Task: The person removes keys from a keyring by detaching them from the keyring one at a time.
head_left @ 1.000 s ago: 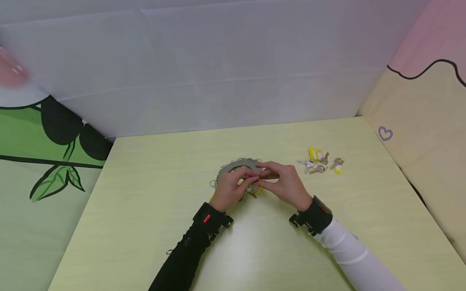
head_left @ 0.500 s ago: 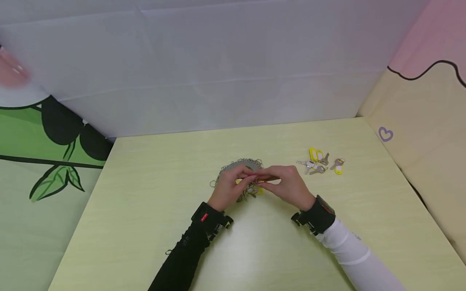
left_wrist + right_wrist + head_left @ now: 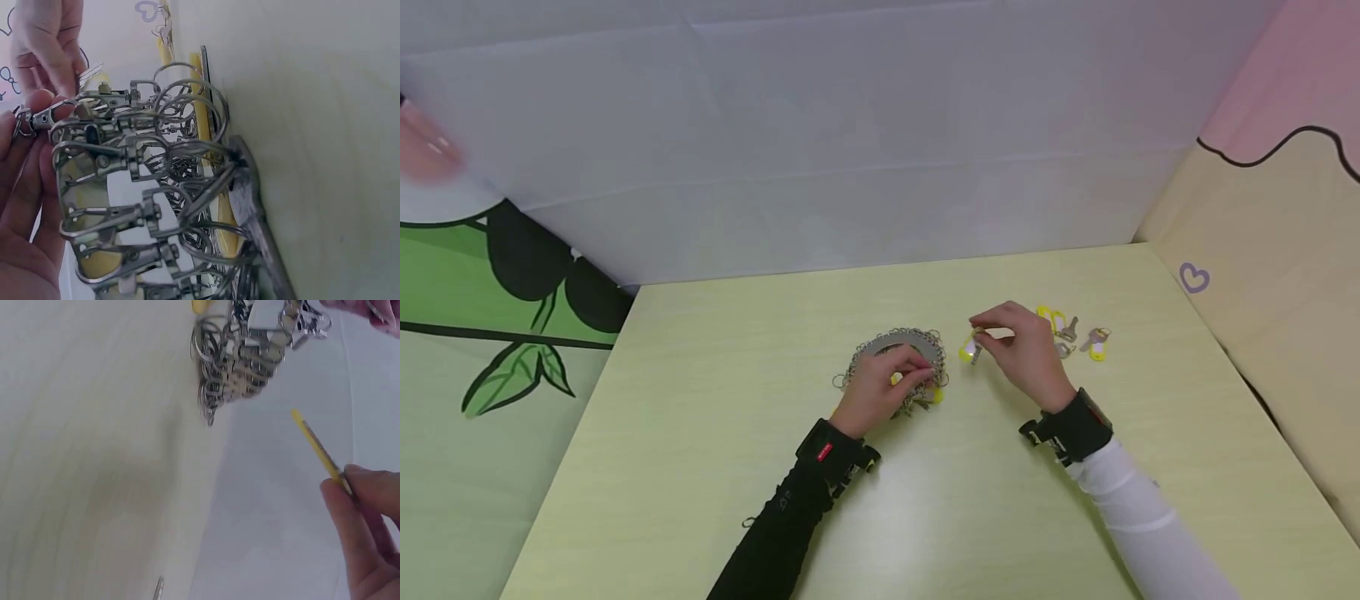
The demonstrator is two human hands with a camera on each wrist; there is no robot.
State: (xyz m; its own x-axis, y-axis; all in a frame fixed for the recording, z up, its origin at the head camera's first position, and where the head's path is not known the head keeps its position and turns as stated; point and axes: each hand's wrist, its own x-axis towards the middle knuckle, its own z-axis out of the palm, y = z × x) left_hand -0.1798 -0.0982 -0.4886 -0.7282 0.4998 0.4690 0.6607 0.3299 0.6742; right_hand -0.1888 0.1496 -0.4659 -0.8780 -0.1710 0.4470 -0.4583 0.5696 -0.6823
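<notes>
A grey ring-shaped holder (image 3: 887, 340), its edge lined with metal snap clasps, lies on the table. My left hand (image 3: 876, 387) is over its near side. In the left wrist view, its thumb and fingers pinch one snap clasp (image 3: 44, 117), while several clasps (image 3: 119, 156) with split rings hang beside it. My right hand (image 3: 1026, 354) is off to the right of the holder, above the table. Between thumb and fingers it pinches a key (image 3: 976, 356) with a yellow key tag (image 3: 966, 348); the right wrist view shows the tag edge-on.
Several loose keys (image 3: 1069, 330) with yellow tags lie on the table (image 3: 737, 350) behind and right of my right hand. Another tagged key (image 3: 1097, 342) lies at their right. A cloth backdrop (image 3: 850, 167) stands behind the table.
My right hand has parted from the left and moved right and slightly farther back, carrying the tagged key. My left hand has stayed at the holder.
</notes>
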